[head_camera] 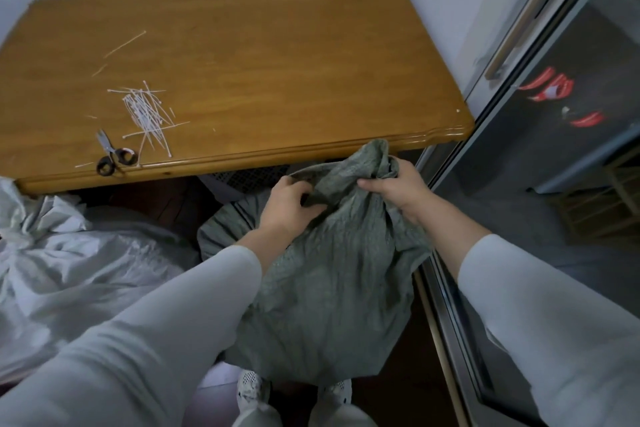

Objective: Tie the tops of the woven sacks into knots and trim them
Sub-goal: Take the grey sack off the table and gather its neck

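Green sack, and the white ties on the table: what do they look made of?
Green sack: likely woven plastic, matte; a fine weave texture shows, and it holds stiff crinkles. White ties: probably plastic zip ties; thin, straight strips with small heads at one end.

Woven fabric, varnished wood, thin plastic and metal.
The green sack [332, 274] is coarse woven fabric, matt and heavily creased, its weave showing as a fine grid. The white sack [69, 270] looks smoother, with a faint sheen on its folds. The tabletop [259, 62] is honey-coloured wood, varnished smooth and glossy along its moulded edge. The cable ties [149, 114] look like thin white plastic. The scissors [112, 152] have bright metal blades and dark handles. The sleeves [156, 322] are soft matt cloth. The door frame [445, 288] is shiny metal.
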A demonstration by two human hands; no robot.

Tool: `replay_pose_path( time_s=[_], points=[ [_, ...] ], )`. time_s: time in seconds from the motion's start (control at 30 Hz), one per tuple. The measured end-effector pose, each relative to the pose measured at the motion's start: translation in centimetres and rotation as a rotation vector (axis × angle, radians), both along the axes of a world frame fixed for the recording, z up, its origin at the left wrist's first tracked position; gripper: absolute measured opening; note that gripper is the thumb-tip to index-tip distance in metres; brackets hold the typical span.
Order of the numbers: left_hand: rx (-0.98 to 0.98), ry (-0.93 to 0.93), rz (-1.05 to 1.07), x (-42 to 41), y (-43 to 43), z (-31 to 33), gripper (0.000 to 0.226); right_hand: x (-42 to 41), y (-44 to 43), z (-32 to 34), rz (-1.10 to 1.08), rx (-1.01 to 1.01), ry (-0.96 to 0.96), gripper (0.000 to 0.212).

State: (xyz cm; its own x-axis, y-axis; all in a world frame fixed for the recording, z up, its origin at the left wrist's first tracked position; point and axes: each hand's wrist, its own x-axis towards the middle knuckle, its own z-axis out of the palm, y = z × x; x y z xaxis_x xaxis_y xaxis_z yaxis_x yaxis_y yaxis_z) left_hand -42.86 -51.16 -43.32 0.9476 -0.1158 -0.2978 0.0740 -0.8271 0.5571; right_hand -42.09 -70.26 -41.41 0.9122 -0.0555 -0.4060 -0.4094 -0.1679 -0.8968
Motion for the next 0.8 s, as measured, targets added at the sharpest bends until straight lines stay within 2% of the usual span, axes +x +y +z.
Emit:
replay_pose_path(
  time_s=[0.03, 0.1, 0.13, 0.2, 0.27, 0.3, 0.37, 0.4, 0.53, 0.63, 0.8],
  points=[
    [-0.014, 0.018, 0.018, 0.0, -0.1, -0.1, 0.034, 0.0, -0.2, 0.1, -0.003, 0.01, 0.0, 0.042],
    [-0.183, 0.053, 0.122, -0.2, -0.2, 0.5, 0.019, -0.1, -0.6, 0.2, -0.016, 0.038, 0.001, 0.041],
    [-0.273, 0.038, 0.172, -0.4, -0.2, 0.8, 0.014, -0.2, -0.8, 0.2, -0.021, 0.051, 0.003, 0.041],
    [-0.304, -0.087, 0.198, -0.2, -0.1, 1.7, 0.013, -0.2, -0.9, 0.2, -0.023, 0.068, 0.011, 0.04],
    [-0.264, -0.195, 0.138, 0.4, 0.2, 2.4, 0.027, -0.2, -0.8, 0.4, -0.014, 0.074, 0.01, 0.037],
    [-0.236, -0.194, 0.075, 0.8, 0.4, 2.5, 0.043, -0.3, -0.8, 0.4, -0.007, 0.074, 0.007, 0.035],
    [-0.134, -0.095, -0.086, 1.7, 0.7, 2.6, 0.076, -0.4, -0.9, 0.5, 0.005, 0.078, 0.007, 0.031],
    [-0.04, -0.046, -0.157, 1.9, 0.8, 2.5, 0.081, -0.5, -1.0, 0.5, 0.012, 0.084, 0.011, 0.028],
    [0.23, -0.1, -0.249, 2.2, 0.5, 1.6, 0.045, -0.6, -1.5, 0.4, 0.047, 0.093, -0.01, 0.027],
    [0.351, -0.115, -0.303, 2.4, 0.1, 1.1, 0.039, -0.6, -2.0, 0.4, 0.048, 0.092, -0.022, 0.029],
    [0.087, 0.085, -0.193, 3.4, 0.4, 2.0, 0.024, -0.5, -2.6, 0.5, 0.041, 0.107, -0.011, 0.027]
  ],
)
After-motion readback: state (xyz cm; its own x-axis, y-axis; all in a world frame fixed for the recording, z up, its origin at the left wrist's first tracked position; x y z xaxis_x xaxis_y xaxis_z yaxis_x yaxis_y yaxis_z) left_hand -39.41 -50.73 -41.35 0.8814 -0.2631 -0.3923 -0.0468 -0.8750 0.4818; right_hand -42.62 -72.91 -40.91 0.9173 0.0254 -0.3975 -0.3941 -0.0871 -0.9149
